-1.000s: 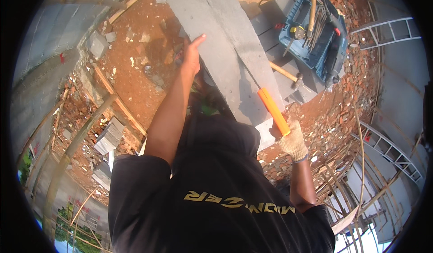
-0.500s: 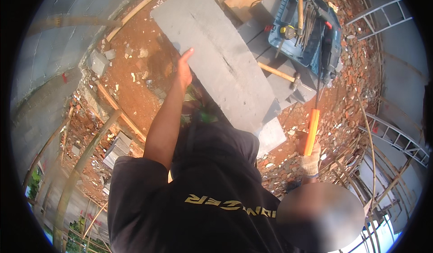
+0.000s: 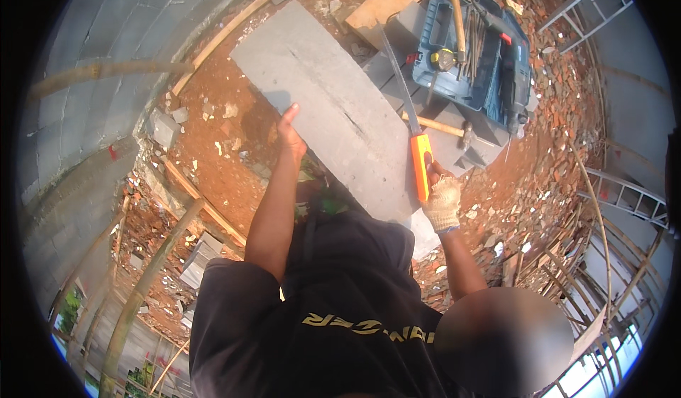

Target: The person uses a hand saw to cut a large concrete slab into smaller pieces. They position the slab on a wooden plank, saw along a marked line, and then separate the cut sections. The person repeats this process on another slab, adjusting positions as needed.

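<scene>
A long grey lightweight concrete block lies slanting in front of me, with a dark scored mark along its top face. My left hand, bare, grips its left edge; the thumb rests on top and the other fingers are mostly hidden. In a knitted glove, my right hand is closed round the orange handle of a handsaw. The saw's narrow blade points away from me, beside the block's right edge. A hammer with a wooden handle lies on grey blocks just right of the blade.
A blue tool case at the far right holds another hammer, a yellow tape measure, rods and a power drill. Brick rubble covers the ground. A block wall and bamboo poles stand at left, ladders at right.
My right hand has swung the handsaw leftward, from over the rubble to beside the block's right edge. My left hand keeps its place on the block.
</scene>
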`<state>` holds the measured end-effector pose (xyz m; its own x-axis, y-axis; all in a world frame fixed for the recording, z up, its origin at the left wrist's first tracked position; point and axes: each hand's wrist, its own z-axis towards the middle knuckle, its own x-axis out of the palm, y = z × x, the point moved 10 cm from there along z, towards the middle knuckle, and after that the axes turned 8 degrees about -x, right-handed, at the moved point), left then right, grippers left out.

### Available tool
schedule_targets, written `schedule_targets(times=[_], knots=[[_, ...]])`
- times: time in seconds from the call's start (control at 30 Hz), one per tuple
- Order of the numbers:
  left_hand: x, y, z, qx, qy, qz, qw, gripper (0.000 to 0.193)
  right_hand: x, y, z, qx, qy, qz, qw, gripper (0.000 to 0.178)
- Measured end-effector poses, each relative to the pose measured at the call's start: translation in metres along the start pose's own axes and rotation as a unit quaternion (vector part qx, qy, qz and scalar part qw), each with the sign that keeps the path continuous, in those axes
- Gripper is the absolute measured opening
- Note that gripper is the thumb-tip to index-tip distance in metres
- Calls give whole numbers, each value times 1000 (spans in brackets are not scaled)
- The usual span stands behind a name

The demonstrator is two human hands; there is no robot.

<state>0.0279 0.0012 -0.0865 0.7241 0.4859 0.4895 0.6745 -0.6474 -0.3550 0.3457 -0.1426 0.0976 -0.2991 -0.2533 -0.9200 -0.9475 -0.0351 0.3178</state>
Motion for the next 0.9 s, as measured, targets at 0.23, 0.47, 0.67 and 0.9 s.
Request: schedule_targets(times=[0.23,0.47,0.67,0.9], knots=[[-21,11,22,-29,-36,31,998,65,2,-4,-6,20,-78,-18,997,32],[-5,11,15,-69,3,98,993,83,-3,-11,-26,24,-132,-4,991,28],[-29,3,11,-75,8,123,990,90,-14,6,-134,230,-314,-10,921,27],[-29,-7,-7,-99,-14,210,973,103,87,-7,-259,621,-301,83,719,37]])
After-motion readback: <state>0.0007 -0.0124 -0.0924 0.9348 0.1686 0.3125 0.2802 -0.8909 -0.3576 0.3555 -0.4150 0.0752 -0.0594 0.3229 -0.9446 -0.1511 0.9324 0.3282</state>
